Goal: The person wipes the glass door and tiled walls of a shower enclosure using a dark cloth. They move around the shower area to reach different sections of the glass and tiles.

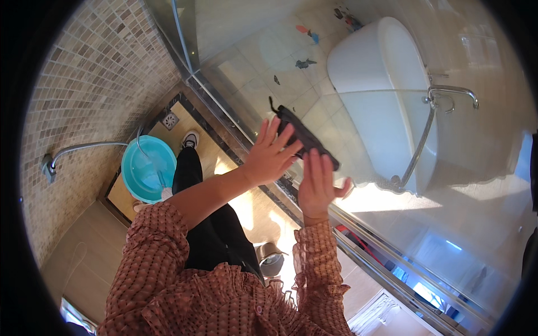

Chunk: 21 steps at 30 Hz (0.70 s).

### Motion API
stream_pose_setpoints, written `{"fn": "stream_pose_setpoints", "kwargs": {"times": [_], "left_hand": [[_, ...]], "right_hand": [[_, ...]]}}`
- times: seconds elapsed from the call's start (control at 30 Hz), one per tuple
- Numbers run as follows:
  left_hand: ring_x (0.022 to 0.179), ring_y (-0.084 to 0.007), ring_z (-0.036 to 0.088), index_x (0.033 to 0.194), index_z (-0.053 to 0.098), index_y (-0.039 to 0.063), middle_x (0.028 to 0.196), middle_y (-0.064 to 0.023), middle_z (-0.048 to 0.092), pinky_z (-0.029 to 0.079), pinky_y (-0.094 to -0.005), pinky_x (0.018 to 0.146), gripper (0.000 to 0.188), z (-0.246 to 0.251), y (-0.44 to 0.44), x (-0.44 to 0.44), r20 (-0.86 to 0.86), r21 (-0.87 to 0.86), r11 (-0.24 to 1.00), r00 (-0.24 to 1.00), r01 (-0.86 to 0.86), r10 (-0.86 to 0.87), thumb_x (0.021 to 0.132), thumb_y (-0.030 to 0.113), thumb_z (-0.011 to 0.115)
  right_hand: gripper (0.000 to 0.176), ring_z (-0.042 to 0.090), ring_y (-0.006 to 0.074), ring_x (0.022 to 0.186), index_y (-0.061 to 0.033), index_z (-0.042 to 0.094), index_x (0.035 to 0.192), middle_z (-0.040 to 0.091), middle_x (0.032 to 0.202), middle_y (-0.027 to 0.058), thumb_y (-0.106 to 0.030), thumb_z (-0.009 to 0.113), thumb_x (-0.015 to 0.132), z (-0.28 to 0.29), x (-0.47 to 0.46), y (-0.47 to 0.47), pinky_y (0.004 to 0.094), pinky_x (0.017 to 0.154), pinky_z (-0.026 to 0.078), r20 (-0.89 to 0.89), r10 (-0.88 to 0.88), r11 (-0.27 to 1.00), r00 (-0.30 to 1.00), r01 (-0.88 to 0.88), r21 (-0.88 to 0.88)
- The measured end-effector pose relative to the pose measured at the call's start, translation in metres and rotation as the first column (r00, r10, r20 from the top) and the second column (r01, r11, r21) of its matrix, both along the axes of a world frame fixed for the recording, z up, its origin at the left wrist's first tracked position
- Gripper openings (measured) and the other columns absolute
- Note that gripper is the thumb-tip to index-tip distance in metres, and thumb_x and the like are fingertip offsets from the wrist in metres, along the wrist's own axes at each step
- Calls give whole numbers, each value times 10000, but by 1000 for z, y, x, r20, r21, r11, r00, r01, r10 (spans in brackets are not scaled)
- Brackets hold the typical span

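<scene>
My left hand (pixel 271 155) is raised with its fingers spread over a long dark object (pixel 309 136), perhaps a folded cloth or a pouch. A short black cord sticks out from the object's upper end. At its lower end, the straight fingertips of my right hand (pixel 317 180) overlap the edge, while the thumb points out to the side. Both hands are in front of a clear glass panel (pixel 357 126). Whether either hand grips the object or only presses on it is not clear.
A turquoise basin (pixel 128 170) holding water stands on the left, with a metal pipe (pixel 88 146) from the tiled wall reaching it. A floor drain (pixel 170 121) lies behind. Beyond the glass are a white bathtub (pixel 378 109) and its chrome tap (pixel 452 89). A small container (pixel 270 259) stands by my legs.
</scene>
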<state>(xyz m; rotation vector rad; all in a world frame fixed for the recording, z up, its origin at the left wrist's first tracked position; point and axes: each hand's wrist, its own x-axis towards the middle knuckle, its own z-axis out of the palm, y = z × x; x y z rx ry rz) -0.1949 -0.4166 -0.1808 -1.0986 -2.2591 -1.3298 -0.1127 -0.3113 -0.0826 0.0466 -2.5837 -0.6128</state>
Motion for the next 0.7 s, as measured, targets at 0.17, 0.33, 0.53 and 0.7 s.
{"fn": "stream_pose_setpoints", "kwargs": {"times": [0.17, 0.33, 0.53, 0.7], "left_hand": [[1359, -428, 226, 1150, 611, 216, 1462, -45, 338, 203, -620, 1058, 455, 76, 30, -7, -196, 283, 959, 977, -27, 85, 713, 272, 723], [1343, -336, 266, 1148, 618, 305, 1300, 15, 472, 238, -525, 1088, 435, 27, 30, 12, -183, 64, 997, 983, 34, -22, 730, 214, 700], [1386, -345, 166, 1215, 581, 273, 1406, -16, 379, 160, -549, 1109, 495, -24, 24, 44, -261, -204, 976, 956, 82, -135, 735, 257, 700], [1401, -303, 184, 1241, 571, 288, 1445, 40, 368, 127, -533, 1121, 452, 51, 60, 64, -294, 68, 995, 955, 68, -46, 792, 279, 619]], "right_hand": [[124, 484, 183, 1168, -160, 706, 918, 622, 1139, -47, -111, 657, 816, 58, 0, -5, 490, 1059, 136, -334, -63, 996, 940, 41, -74], [139, 539, 189, 1021, -144, 700, 929, 620, 1113, -23, -110, 685, 795, 9, 29, 21, 366, 859, 318, -259, 37, 999, 965, -35, 13], [133, 550, 151, 994, -166, 706, 928, 608, 1097, -59, -138, 658, 808, -38, 74, 34, 337, 853, 309, -64, -83, 993, 994, 78, -85], [83, 525, 174, 1009, -168, 694, 867, 615, 1052, -55, -118, 660, 810, 30, 79, 38, 352, 843, 285, -357, -164, 986, 920, 149, -69]]}}
